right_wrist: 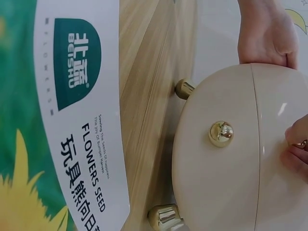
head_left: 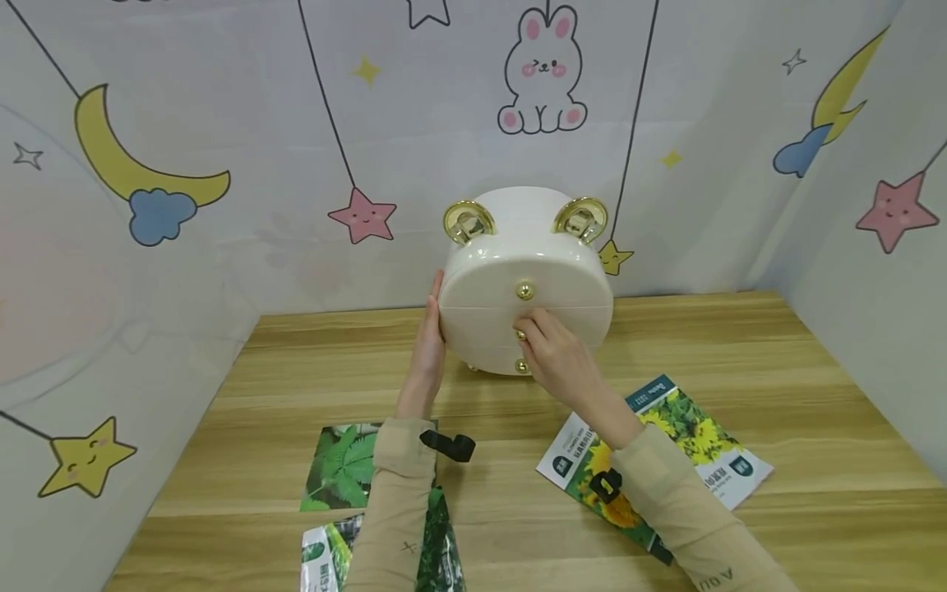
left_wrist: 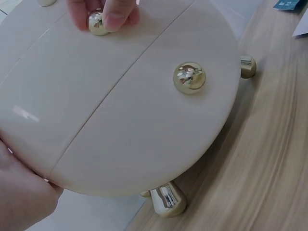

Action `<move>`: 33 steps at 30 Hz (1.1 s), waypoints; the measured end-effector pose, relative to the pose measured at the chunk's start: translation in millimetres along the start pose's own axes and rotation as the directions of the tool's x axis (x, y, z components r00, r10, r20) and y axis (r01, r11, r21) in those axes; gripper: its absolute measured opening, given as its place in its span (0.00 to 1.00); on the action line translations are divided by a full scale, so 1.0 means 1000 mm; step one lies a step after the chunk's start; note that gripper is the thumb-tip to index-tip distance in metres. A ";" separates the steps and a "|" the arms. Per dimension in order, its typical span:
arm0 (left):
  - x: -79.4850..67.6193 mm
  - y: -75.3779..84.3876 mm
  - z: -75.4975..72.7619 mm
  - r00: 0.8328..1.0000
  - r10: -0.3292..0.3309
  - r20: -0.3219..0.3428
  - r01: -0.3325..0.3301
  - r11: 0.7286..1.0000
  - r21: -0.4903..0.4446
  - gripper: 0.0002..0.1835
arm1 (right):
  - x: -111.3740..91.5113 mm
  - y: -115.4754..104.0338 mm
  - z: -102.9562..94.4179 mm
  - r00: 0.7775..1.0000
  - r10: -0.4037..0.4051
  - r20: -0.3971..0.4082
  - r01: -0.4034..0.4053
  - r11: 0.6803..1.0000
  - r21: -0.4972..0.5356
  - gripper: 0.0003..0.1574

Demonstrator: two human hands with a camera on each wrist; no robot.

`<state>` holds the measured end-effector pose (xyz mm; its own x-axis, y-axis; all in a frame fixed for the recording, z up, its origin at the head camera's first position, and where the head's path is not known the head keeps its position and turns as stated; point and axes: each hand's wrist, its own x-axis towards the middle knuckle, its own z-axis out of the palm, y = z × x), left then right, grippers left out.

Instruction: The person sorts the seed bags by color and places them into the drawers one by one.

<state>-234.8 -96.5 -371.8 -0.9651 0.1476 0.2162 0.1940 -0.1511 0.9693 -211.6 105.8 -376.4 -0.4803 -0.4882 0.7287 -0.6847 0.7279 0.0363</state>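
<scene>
A white rounded drawer box [head_left: 481, 284] with gold ear-like rings on top stands at the back of the table. Three gold knobs run down its front, and short gold feet [left_wrist: 168, 199] hold it off the wood. My left hand [head_left: 429, 345] lies against the box's left side, fingers extended along it. With thumb and fingertips, my right hand [head_left: 558, 358] pinches the middle knob [left_wrist: 97, 22]; the drawer fronts look flush. The lower knob [right_wrist: 221, 134] shows untouched in the right wrist view.
Flower seed packets [head_left: 699, 436] lie partly beneath my right forearm. More packets with green leaf pictures [head_left: 340, 469] are around my left forearm, which partly covers them. Behind the box hangs a white cloth backdrop [head_left: 444, 107] printed with stars, moons and a rabbit.
</scene>
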 end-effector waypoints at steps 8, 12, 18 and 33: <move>0.001 0.002 -0.004 0.999 -0.032 0.034 0.032 0.999 0.000 0.25 | -0.002 -0.002 -0.003 1.000 0.016 0.007 -0.016 1.000 0.020 0.13; 0.000 0.002 -0.005 0.998 -0.044 0.037 0.044 0.999 0.002 0.23 | -0.003 -0.003 -0.004 1.000 0.016 0.012 -0.017 0.999 0.031 0.13; 0.000 0.002 -0.005 0.998 -0.026 0.054 0.027 1.000 -0.012 0.23 | -0.004 -0.005 -0.006 1.000 0.018 0.001 -0.018 0.999 0.045 0.13; 0.000 0.000 -0.006 0.999 -0.028 0.046 0.030 0.999 -0.044 0.23 | -0.008 -0.011 -0.012 1.000 0.020 0.010 -0.020 0.999 0.050 0.13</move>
<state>-235.6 -102.0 -372.2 -0.9610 0.1968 0.1943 0.1571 -0.1895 0.9692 -193.5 107.1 -374.3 -0.4989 -0.4784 0.7226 -0.7015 0.7125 -0.0127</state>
